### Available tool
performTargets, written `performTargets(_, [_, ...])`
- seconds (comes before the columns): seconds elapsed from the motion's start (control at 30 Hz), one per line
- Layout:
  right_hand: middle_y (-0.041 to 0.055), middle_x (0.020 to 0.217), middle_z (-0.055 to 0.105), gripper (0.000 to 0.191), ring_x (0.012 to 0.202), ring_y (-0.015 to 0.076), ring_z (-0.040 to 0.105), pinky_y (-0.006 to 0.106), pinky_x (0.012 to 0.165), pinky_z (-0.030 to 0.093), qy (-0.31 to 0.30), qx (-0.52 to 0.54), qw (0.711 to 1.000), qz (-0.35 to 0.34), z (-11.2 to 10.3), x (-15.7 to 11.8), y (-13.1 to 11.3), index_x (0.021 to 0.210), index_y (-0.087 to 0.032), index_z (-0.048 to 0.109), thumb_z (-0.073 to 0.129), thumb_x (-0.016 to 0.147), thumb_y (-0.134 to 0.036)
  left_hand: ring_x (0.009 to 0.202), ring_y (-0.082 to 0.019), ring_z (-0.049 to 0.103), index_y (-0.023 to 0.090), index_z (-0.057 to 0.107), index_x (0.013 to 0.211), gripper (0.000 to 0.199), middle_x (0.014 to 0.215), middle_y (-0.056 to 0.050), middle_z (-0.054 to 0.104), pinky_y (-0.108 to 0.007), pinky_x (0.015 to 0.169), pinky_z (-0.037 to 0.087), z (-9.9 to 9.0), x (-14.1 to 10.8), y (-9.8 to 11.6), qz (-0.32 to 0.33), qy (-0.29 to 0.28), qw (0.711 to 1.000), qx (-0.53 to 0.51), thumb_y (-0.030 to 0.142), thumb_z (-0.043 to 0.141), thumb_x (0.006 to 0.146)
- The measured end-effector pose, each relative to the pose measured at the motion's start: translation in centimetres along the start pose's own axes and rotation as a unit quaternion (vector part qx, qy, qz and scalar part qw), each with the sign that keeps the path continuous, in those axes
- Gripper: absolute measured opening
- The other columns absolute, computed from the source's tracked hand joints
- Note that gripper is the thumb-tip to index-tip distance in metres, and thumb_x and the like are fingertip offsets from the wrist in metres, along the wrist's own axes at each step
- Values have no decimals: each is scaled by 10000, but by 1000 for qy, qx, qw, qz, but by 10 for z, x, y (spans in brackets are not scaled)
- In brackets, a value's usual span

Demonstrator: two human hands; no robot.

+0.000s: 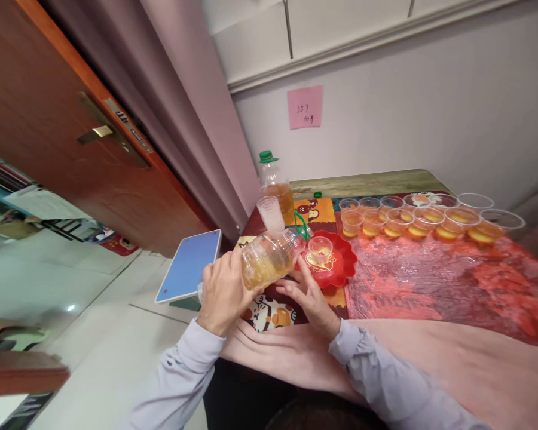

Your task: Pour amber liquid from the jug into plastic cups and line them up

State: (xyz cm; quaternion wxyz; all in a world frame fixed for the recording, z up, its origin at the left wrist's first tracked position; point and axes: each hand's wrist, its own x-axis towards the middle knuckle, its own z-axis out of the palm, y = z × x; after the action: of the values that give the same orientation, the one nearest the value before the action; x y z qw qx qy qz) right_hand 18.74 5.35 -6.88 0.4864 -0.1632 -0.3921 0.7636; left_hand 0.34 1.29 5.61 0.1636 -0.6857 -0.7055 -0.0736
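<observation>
My left hand (224, 292) is wrapped round the lower part of a clear plastic bottle (266, 260) of amber liquid. The bottle is tilted, its uncapped neck with a green handle ring (300, 227) pointing right. Just beyond the neck, a small clear plastic cup (320, 251) stands on a red scalloped plate (348, 263). Fingers apart, my right hand (311, 298) is below the bottle's neck; its fingertips are very close to the bottle, and I cannot tell whether they bear on it.
Behind the bottle stand a stack of clear cups (271, 214) and a second, green-capped bottle (275, 185). A loose green cap (317, 194) lies farther back. Rows of cups with amber liquid (394, 224) line the red cloth (407, 286). A blue-topped stool (190, 263) is at left.
</observation>
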Motion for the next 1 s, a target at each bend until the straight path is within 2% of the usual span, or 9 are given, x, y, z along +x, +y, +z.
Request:
performTargets(0.17, [111, 1513, 628, 1079, 1282, 278, 702, 523, 1178, 495, 8, 21, 1000, 10, 0, 3, -3, 1724, -358, 171, 849, 888, -432, 1133, -385, 647, 101, 534, 1418, 743, 1260, -219, 694, -467, 925, 412, -7, -1, 8, 11, 3, 998, 56, 542, 755, 862])
performTargets(0.47, [92, 1487, 643, 1031, 1277, 268, 694, 537, 1181, 484, 16, 59, 998, 25, 2, 5, -7, 1712, -374, 206, 838, 898, -417, 1111, -393, 631, 62, 548, 1427, 700, 1228, -231, 686, -481, 922, 394, -12, 1, 19, 16, -13, 995, 94, 473, 730, 890])
performTargets(0.6, [87, 1477, 653, 1025, 1263, 260, 702, 542, 1194, 469, 13, 70, 997, 29, 2, 5, -8, 1703, -375, 235, 853, 886, -403, 1099, -388, 637, 62, 521, 1453, 770, 1222, -223, 689, -468, 910, 397, -17, 3, 19, 14, -23, 995, 100, 501, 767, 869])
performTargets(0.8, [102, 1422, 675, 1099, 1247, 272, 715, 531, 1181, 485, 6, 74, 996, 44, 5, 4, -7, 1710, -346, 206, 887, 849, -409, 1093, -366, 661, 104, 529, 1401, 751, 1170, -170, 710, -446, 895, 406, -22, 8, 13, 21, -50, 992, 111, 502, 816, 832])
performTargets(1.0, [130, 1390, 678, 1213, 1234, 292, 723, 563, 1177, 480, 8, 64, 997, 29, 4, 2, 2, 1727, -315, 115, 905, 821, -476, 1108, -357, 674, 127, 516, 1394, 728, 1222, -164, 710, -454, 901, 424, -25, 14, 8, 41, -65, 990, 119, 511, 804, 847])
